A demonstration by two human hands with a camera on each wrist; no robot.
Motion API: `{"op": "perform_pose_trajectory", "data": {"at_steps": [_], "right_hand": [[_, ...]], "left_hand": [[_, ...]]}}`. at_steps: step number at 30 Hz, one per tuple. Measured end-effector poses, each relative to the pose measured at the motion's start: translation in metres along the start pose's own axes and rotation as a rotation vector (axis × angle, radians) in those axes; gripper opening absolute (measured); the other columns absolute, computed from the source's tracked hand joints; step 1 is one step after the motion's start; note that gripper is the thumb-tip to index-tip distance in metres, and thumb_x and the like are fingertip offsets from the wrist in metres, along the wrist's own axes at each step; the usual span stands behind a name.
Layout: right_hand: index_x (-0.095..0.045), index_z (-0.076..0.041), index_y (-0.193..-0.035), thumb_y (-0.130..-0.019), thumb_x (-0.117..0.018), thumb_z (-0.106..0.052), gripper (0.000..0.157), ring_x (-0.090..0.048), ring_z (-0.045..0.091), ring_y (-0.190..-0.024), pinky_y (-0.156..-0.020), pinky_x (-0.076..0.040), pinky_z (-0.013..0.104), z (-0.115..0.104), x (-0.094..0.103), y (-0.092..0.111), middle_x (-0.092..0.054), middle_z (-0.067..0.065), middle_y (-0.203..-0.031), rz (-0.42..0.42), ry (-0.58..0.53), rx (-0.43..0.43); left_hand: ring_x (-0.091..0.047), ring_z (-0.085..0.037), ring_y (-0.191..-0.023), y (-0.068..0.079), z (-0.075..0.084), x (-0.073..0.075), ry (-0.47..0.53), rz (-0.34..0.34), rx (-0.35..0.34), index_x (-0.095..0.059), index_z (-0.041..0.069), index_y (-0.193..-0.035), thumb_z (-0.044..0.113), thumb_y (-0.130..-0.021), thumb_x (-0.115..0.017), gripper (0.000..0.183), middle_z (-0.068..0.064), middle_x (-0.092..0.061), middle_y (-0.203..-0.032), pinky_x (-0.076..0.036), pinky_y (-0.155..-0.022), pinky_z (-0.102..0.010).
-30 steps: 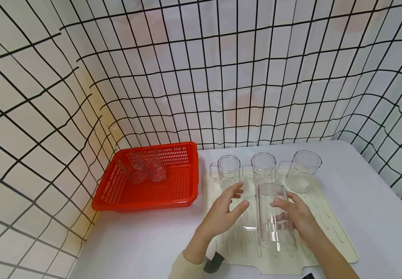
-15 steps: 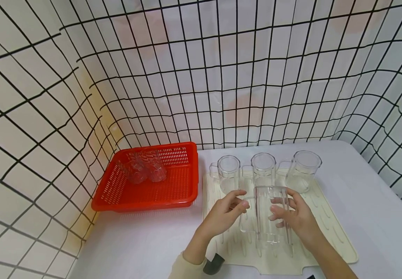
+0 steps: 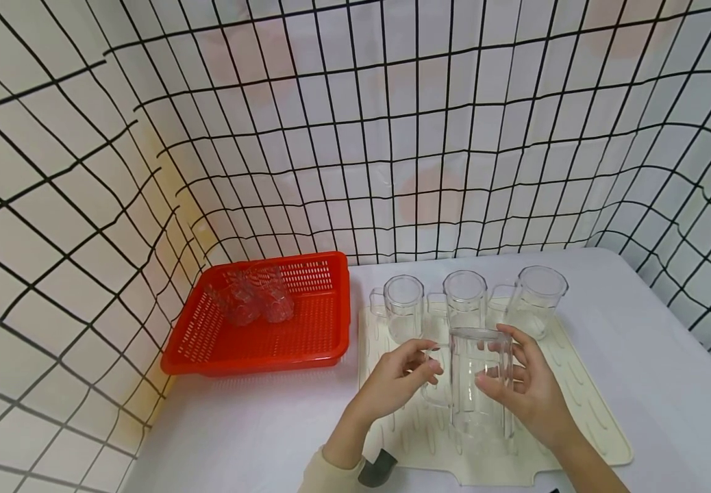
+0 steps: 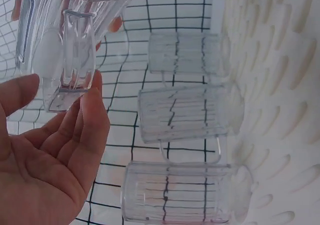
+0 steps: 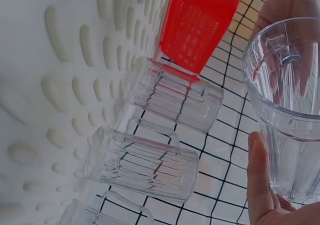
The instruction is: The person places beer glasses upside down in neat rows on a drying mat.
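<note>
A large clear mug, faceted and with a handle, is held above the ribbed cream drying mat. My right hand grips its body from the right, thumb in front and fingers behind. On the other side my left hand has its curved fingers and thumb about the mug's handle; whether the thumb presses on it is hard to see. Behind the held mug stand three clear mugs on the mat: a left one, a middle one and a right one.
At the left is a red plastic basket with clear glassware lying in it. A black wire grid encloses the white table at the back and sides.
The right hand has tilted the mug and shifted it slightly left, its fingers moving along its side. The left hand's fingers have drawn together, now about the handle.
</note>
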State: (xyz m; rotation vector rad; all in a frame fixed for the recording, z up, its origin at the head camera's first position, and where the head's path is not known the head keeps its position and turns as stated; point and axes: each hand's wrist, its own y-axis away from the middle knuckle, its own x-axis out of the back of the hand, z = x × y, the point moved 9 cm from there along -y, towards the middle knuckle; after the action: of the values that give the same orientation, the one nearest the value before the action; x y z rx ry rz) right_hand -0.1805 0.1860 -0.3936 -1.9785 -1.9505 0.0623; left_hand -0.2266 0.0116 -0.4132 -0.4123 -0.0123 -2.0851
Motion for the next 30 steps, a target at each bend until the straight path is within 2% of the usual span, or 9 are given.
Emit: {"op": "perform_pose_trajectory", "data": {"at_steps": [9,16,24,30], "right_hand": [[-0.028,-0.015,-0.151,-0.075,-0.076,0.003,0.092,-0.063,0.01,-0.092,-0.075,-0.05,0.026,-0.014,0.004,0.007,-0.049,-0.007,-0.127,0.037,0.161,0.097],[-0.028,-0.014,-0.152,-0.071,-0.079,0.007,0.098,-0.064,0.011,-0.092,-0.074,-0.052,0.028,-0.018,0.006,0.007,-0.052,-0.009,-0.126,0.031,0.167,0.154],[-0.028,-0.011,-0.152,-0.068,-0.081,0.009,0.102,-0.058,0.006,-0.1,-0.08,-0.048,0.02,-0.018,0.01,0.008,-0.044,-0.01,-0.136,0.037,0.196,0.182],[-0.028,-0.01,-0.152,-0.067,-0.08,0.012,0.102,-0.055,0.001,-0.103,-0.084,-0.042,0.011,-0.019,0.018,0.007,-0.043,-0.009,-0.135,0.059,0.19,0.202]], "left_hand": [[-0.069,-0.02,-0.085,-0.001,0.01,0.003,0.002,0.019,-0.105,-0.059,0.001,-0.124,0.014,-0.099,-0.057,0.028,-0.014,-0.071,-0.097,-0.051,-0.075,-0.023],[-0.068,-0.012,-0.085,-0.002,0.013,0.004,0.004,0.04,-0.126,-0.061,0.002,-0.12,0.013,-0.098,-0.057,0.025,-0.013,-0.072,-0.097,-0.053,-0.077,-0.024],[-0.069,-0.025,-0.088,-0.009,0.015,0.0,0.041,0.026,-0.183,-0.062,0.0,-0.118,0.008,-0.096,-0.059,0.023,-0.017,-0.07,-0.1,-0.054,-0.079,-0.026],[-0.068,-0.014,-0.089,-0.02,0.019,-0.006,0.047,0.01,-0.211,-0.063,0.002,-0.117,0.008,-0.096,-0.06,0.022,-0.016,-0.069,-0.104,-0.054,-0.078,-0.026]]}}
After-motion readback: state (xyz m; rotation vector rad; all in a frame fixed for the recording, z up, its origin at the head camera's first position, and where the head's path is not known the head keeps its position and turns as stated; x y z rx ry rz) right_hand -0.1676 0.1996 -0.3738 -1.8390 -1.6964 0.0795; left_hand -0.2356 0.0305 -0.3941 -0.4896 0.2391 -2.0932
